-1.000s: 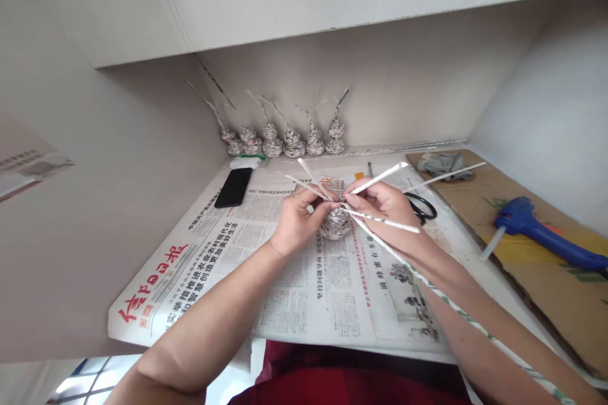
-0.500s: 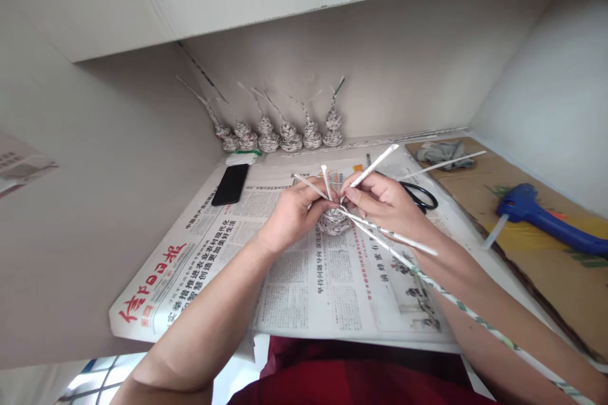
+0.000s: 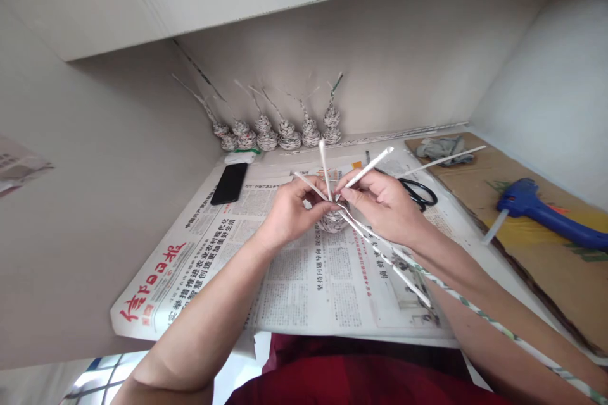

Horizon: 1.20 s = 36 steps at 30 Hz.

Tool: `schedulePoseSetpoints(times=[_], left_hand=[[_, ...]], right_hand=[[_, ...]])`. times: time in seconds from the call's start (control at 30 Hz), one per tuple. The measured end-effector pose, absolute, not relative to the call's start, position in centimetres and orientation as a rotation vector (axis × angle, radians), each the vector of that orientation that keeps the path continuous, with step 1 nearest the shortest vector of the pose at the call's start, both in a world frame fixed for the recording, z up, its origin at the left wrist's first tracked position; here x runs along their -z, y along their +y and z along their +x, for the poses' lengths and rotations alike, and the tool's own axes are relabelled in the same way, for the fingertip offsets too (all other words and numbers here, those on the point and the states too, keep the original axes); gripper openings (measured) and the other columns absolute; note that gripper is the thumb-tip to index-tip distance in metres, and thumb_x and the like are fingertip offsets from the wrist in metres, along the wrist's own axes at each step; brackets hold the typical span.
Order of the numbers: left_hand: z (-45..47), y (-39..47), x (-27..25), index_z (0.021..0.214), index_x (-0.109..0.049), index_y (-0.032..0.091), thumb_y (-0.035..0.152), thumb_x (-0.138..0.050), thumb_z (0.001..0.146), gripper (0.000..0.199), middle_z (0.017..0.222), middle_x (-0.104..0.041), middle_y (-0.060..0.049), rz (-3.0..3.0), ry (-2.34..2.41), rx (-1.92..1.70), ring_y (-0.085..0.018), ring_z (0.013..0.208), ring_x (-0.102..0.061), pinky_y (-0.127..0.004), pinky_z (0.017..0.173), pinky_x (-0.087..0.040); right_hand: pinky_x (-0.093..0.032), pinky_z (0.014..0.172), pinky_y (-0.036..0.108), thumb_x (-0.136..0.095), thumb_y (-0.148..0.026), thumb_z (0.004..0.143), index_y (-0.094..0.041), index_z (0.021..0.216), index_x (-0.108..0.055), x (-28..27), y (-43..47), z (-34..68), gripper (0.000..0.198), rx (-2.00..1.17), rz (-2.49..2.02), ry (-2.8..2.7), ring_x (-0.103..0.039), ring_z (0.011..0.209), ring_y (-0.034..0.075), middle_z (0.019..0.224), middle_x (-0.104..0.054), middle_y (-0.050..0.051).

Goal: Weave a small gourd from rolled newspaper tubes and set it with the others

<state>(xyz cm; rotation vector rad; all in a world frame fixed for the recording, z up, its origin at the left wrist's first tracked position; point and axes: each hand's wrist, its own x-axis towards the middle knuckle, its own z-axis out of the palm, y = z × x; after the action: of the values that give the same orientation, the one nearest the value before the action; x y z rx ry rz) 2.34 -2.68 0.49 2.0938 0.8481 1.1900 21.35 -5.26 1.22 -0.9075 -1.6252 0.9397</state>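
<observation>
A small round woven ball of rolled paper sits on the newspaper, held from above by both hands. Several rolled paper sticks stick out from its top. My left hand pinches the work on its left side, thumb at the ball's top. My right hand pinches the base of a white paper stick slanting up to the right. One short stick slopes down to the right. Alongside it, a long paper strand with green marks passes over my right forearm. The fingertips partly cover the ball's top.
Several gourd-shaped woven paper pieces line the back wall. A black phone lies left on the newspaper. Black-handled scissors are behind my right hand. On the cardboard at right lie a blue glue gun and a grey cloth.
The short stick on the right has swung downward, away from my right hand. One upright stick in the middle now stands taller. Both hands stay at the ball's top.
</observation>
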Motion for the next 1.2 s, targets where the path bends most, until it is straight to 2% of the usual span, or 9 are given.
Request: schedulePoseSetpoints(times=[0.17, 0.37, 0.47, 0.57, 0.63, 0.7, 0.9, 1.03, 1.2], left_hand=[[2.3, -2.6, -0.5, 0.090, -0.065, 0.015, 0.026, -0.083, 0.073, 0.028, 0.080, -0.070, -0.003, 1.954, 0.911, -1.150, -0.013, 0.068, -0.063, -0.027, 0.065, -0.052], [2.0, -2.4, -0.8, 0.080, -0.070, 0.016, 0.021, -0.075, 0.080, 0.007, 0.078, -0.067, -0.003, 2.141, 0.777, -1.081, -0.012, 0.071, -0.059, -0.024, 0.064, -0.046], [1.9, -2.4, -0.8, 0.074, -0.067, 0.016, 0.020, -0.075, 0.080, 0.010, 0.073, -0.063, -0.001, 2.153, 0.758, -1.103, -0.011, 0.067, -0.056, -0.024, 0.061, -0.044], [2.0, -2.5, -0.6, 0.074, -0.068, 0.016, 0.021, -0.078, 0.079, 0.013, 0.073, -0.065, -0.001, 2.130, 0.772, -1.191, -0.012, 0.069, -0.059, -0.026, 0.066, -0.048], [2.1, -2.5, -0.4, 0.077, -0.069, 0.016, 0.022, -0.079, 0.078, 0.012, 0.075, -0.068, -0.002, 2.068, 0.797, -1.233, -0.013, 0.071, -0.063, -0.026, 0.068, -0.050], [2.2, -2.4, -0.2, 0.078, -0.069, 0.016, 0.024, -0.079, 0.078, 0.013, 0.074, -0.068, -0.002, 1.974, 0.856, -1.255, -0.012, 0.067, -0.063, -0.025, 0.064, -0.050], [2.4, -2.1, 0.2, 0.078, -0.068, 0.015, 0.029, -0.080, 0.075, 0.019, 0.072, -0.068, -0.002, 1.785, 0.969, -1.306, -0.012, 0.063, -0.062, -0.024, 0.058, -0.049], [2.5, -2.1, 0.0, 0.074, -0.068, 0.015, 0.033, -0.083, 0.071, 0.024, 0.069, -0.070, -0.002, 1.679, 0.918, -1.288, -0.013, 0.061, -0.062, -0.025, 0.059, -0.050], [2.4, -1.8, 0.1, 0.073, -0.069, 0.014, 0.034, -0.085, 0.069, 0.026, 0.067, -0.069, -0.002, 1.581, 0.930, -1.289, -0.012, 0.061, -0.061, -0.025, 0.060, -0.050]], right_hand=[[-0.051, 0.075, 0.032, -0.063, -0.026, 0.089, -0.021, 0.091, -0.071, -1.1, -5.3, 21.2, 0.010, -0.870, -0.940, -1.655, -0.066, 0.082, 0.016, 0.091, -0.073, 0.001], [-0.049, 0.077, 0.030, -0.063, -0.012, 0.088, -0.025, 0.093, -0.075, -1.5, -6.3, 20.9, 0.018, -0.577, -0.880, -1.838, -0.066, 0.083, 0.015, 0.089, -0.074, 0.000], [-0.050, 0.076, 0.029, -0.063, -0.014, 0.089, -0.025, 0.096, -0.074, -1.5, -6.4, 20.7, 0.017, -0.686, -0.846, -1.833, -0.067, 0.083, 0.014, 0.090, -0.074, -0.001], [-0.052, 0.077, 0.029, -0.062, -0.022, 0.091, -0.024, 0.104, -0.070, -1.4, -6.0, 20.8, 0.015, -0.848, -0.863, -1.689, -0.068, 0.089, 0.016, 0.100, -0.074, 0.002], [-0.052, 0.077, 0.030, -0.062, -0.023, 0.090, -0.022, 0.102, -0.069, -1.4, -5.7, 21.1, 0.013, -0.866, -0.920, -1.630, -0.068, 0.088, 0.016, 0.099, -0.073, 0.003], [-0.052, 0.074, 0.030, -0.063, -0.022, 0.088, -0.020, 0.096, -0.070, -1.6, -5.5, 21.5, 0.011, -0.910, -0.955, -1.659, -0.067, 0.082, 0.016, 0.094, -0.073, 0.003], [-0.055, 0.071, 0.031, -0.071, -0.025, 0.082, -0.025, 0.106, -0.076, -1.2, -5.3, 21.7, 0.024, -1.081, -0.967, -1.715, -0.067, 0.082, 0.016, 0.101, -0.074, 0.004], [-0.058, 0.067, 0.032, -0.073, -0.034, 0.082, -0.024, 0.101, -0.078, -0.2, -5.0, 21.0, 0.021, -1.098, -0.970, -1.496, -0.067, 0.073, 0.016, 0.092, -0.075, 0.004], [-0.058, 0.074, 0.036, -0.072, -0.036, 0.082, -0.022, 0.092, -0.077, 0.7, -5.0, 20.3, 0.018, -1.062, -0.996, -1.350, -0.069, 0.074, 0.017, 0.088, -0.076, 0.005]])
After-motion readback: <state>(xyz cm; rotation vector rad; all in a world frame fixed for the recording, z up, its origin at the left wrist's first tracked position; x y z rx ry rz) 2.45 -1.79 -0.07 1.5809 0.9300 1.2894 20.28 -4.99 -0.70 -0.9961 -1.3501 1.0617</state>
